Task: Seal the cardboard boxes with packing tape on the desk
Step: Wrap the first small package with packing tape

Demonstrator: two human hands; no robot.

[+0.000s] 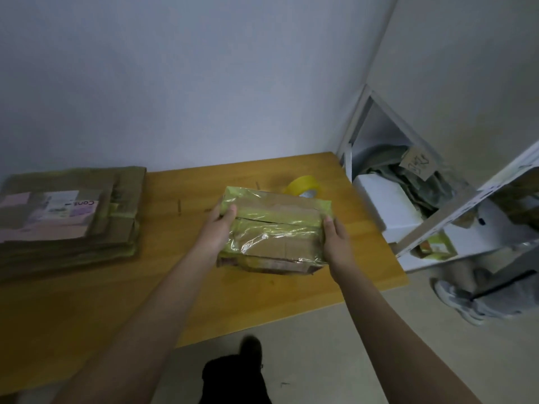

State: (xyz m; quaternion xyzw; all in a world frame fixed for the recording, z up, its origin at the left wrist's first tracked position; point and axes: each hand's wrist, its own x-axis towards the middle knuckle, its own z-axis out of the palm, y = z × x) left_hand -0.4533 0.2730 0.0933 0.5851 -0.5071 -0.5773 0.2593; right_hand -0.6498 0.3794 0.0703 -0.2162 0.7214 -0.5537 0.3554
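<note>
Both hands, left hand (217, 228) and right hand (335, 240), are gripping the taped cardboard box (274, 228) at frame centre above the desk (87, 301), fingers clasping its ends. Slick tape film risks slipping; tape roll (303, 185) is sitting behind.

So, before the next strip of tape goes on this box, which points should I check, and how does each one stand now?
1. Box held from both sides: ok. The left hand and the right hand grip the cardboard box at its two ends.
2. Flaps closed: ok, but a dark seam line shows across the top.
3. Tape lying flat: not ok, the yellowish film looks wrinkled near the front edge.
4. Tape roll within reach: ok, it stands on the desk just behind the box.
5. A free hand for the roll: not ok, both hands are busy.
6. Underside sealed: cannot tell, it is hidden.
</note>
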